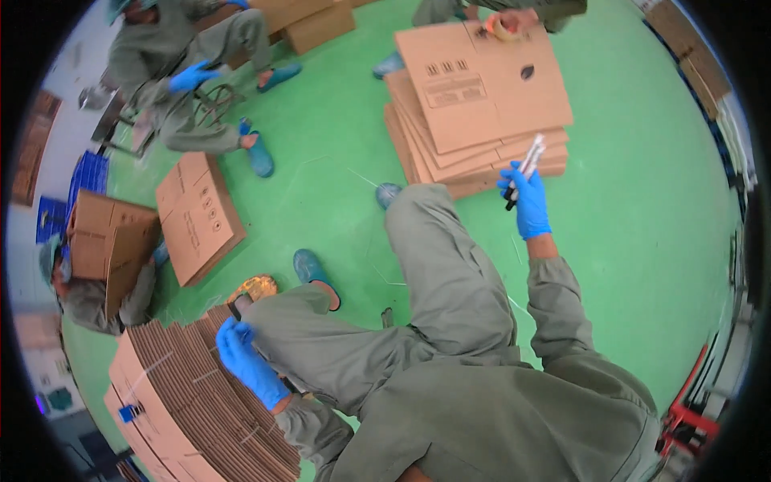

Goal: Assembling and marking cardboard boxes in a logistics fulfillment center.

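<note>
Right hand: my blue-gloved right hand (526, 202), right of centre, is clenched around a slim white-and-black tool (525, 167).
Left hand: my left hand (245, 361), lower left, rests fingers-down on the edge-on stack of corrugated sheets (193, 394); whether it grips, I cannot tell.
Flat boxes: one brown pile of flattened cartons (474, 104), upper centre, just beyond my right hand, with dark printed label marks.
Loose carton: one folded brown box (197, 215) on the green floor (642, 217), left.
Tape: one tan roll (253, 287) by my knee.
</note>
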A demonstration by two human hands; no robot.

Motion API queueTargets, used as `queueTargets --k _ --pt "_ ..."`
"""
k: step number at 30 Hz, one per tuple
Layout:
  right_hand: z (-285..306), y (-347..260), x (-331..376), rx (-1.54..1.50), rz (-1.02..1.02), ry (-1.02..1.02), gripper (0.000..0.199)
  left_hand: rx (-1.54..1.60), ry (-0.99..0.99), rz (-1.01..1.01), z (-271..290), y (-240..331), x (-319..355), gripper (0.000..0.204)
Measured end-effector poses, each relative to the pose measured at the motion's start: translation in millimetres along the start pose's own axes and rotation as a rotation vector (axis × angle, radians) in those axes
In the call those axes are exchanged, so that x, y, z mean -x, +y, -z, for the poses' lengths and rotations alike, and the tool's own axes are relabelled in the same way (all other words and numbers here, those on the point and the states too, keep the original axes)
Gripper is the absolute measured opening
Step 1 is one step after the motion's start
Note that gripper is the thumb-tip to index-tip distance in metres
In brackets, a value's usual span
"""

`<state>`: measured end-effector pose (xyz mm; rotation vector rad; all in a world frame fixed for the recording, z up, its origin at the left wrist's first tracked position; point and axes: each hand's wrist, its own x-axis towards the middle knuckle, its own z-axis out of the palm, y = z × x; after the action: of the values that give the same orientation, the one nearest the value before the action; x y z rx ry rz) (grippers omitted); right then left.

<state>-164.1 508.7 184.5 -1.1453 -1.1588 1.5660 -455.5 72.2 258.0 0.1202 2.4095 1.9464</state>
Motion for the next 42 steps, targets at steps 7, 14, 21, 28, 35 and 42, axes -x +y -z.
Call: queueTargets --k 7,14,21,28,35,42 --pt "126 216 25 0.476 -0.706 -0.039 0.030 -0.160 -0.037 0.054 16 -52 -38 0.041" --pt "159 302 44 0.664 -0.799 0.042 0.034 -0.139 -0.224 0.345 15 -52 -46 0.041" --pt "147 348 39 0.750 -0.780 0.122 0.037 -0.275 -0.227 0.307 35 -38 -57 0.042" --pt "147 389 59 0.883 -0.716 0.178 0.044 -0.390 -0.159 0.334 15 -35 -53 0.043" --pt "177 414 42 0.886 -0.630 0.093 0.050 -0.385 -0.191 0.271 6 -33 -44 0.043" --pt "137 337 -59 0.386 -0.290 0.283 0.056 -0.291 -0.170 0.327 -8 -60 -44 0.040"
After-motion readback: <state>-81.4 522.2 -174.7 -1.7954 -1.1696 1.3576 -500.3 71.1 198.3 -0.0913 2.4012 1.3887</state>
